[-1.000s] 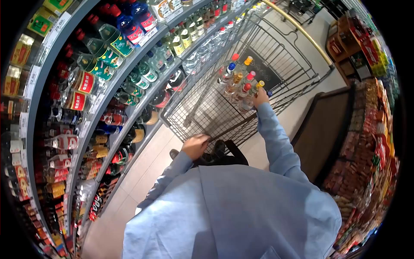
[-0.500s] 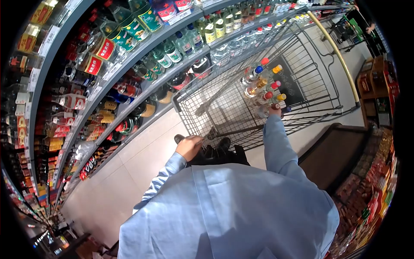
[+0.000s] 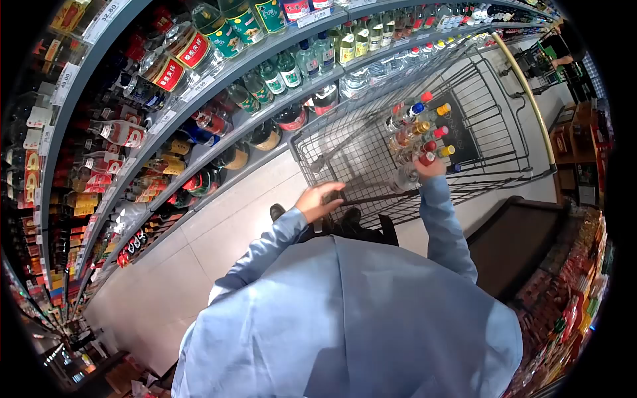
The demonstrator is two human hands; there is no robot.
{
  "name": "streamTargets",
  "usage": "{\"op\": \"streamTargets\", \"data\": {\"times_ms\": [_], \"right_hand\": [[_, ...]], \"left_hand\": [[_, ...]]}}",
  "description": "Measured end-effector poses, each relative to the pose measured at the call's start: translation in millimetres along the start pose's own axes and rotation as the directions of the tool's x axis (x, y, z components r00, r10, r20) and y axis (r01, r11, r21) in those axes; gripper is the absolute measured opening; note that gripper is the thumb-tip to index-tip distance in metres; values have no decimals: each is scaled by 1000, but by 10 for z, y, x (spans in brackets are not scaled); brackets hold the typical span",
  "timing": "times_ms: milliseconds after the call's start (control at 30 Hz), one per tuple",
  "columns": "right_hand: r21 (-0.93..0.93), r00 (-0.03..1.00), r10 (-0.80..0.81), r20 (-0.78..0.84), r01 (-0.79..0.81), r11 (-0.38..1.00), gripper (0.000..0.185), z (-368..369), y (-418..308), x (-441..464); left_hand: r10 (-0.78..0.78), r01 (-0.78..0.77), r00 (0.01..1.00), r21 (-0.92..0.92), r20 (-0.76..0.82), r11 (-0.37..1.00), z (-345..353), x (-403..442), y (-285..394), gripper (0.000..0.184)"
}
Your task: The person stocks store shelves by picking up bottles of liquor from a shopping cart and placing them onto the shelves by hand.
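Note:
Inside the shopping cart [image 3: 371,142], several bottles with red, blue, orange, pink and yellow caps stand close together. My right hand [image 3: 431,168] is closed around the neck of a clear bottle [image 3: 402,179] with a dark red cap, at the near side of the group. Beside it are a yellow-capped bottle [image 3: 446,151] and an orange-capped bottle [image 3: 413,132]. My left hand [image 3: 320,201] hovers over the near edge of the cart, its fingers apart and curved, holding nothing. Part of the clear bottle is hidden by my right hand.
Shelves of bottles [image 3: 199,50] with price tags curve along the left and the far side. A gold-coloured cart handle [image 3: 531,99] is at the right. A dark brown stand [image 3: 511,242] and packed goods [image 3: 564,285] lie to my right. Pale floor tiles [image 3: 219,232] run beside the shelves.
My left hand has risen and moved right toward the cart, its fingers spreading. My right hand stays on a bottle, which now shows more of its body. The view has shifted slightly.

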State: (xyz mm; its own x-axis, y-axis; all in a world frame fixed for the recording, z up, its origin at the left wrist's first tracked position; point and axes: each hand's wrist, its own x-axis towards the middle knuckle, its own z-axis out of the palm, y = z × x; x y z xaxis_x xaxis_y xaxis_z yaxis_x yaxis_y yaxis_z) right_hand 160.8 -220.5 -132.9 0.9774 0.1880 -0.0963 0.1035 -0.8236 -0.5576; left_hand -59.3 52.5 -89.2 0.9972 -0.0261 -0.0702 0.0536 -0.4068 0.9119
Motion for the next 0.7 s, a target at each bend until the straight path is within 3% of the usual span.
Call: {"op": "streamTargets", "data": {"times_ms": [100,200,233,267,300,333,367,400,433,467,533,600,633,700], "right_hand": [[332,934,-321,-158,357,873,24,-568,-1255,-388],[732,981,-156,-116,191,654,20,-860,-2172,-503],[809,986,-134,-95,155,567,21,-947,-2476,-542],[923,996,-75,-40,66,379,23,-914,-2716,-546],[946,998,-56,8,11,325,24,-871,-2933,-577],[957,998,-44,34,-20,288,24,-787,-3057,-565],[966,997,-35,65,-54,252,25,-670,-3153,-536],[960,996,-13,85,-79,270,27,-535,-3213,-483],[972,985,-52,167,-155,177,27,-394,-3249,-508],[968,964,-101,245,-237,84,27,-247,-3302,-531],[927,898,-269,350,-374,-42,25,-11,-3587,-657],[913,898,-243,367,-398,-91,19,270,-3886,-836],[914,896,-263,358,-393,-97,19,421,-4009,-876],[879,796,-492,353,-462,-116,15,761,-4033,-781]], "left_hand": [[32,-30,995,-18,92,999,-148,106,50,83],[308,-299,950,-120,57,947,-380,155,129,104],[286,-251,949,-233,135,940,-511,162,218,111],[265,-71,922,-548,284,834,-626,88,218,111],[291,163,857,-760,425,629,-731,-8,203,110],[297,270,832,-809,469,523,-879,-115,254,106],[279,393,830,-861,483,321,-1001,-269,335,95],[315,389,832,-885,457,256,-1141,-365,333,87],[346,383,835,-904,427,190,-1286,-473,312,80],[385,347,826,-910,412,228,-1471,-580,297,71],[252,272,895,-899,367,342,-1784,-840,320,67],[206,213,926,-887,317,409,-2056,-1096,200,67],[155,206,948,-910,277,360,-2135,-1206,79,70],[53,170,980,-951,190,259,-2257,-1411,-120,75]]}}
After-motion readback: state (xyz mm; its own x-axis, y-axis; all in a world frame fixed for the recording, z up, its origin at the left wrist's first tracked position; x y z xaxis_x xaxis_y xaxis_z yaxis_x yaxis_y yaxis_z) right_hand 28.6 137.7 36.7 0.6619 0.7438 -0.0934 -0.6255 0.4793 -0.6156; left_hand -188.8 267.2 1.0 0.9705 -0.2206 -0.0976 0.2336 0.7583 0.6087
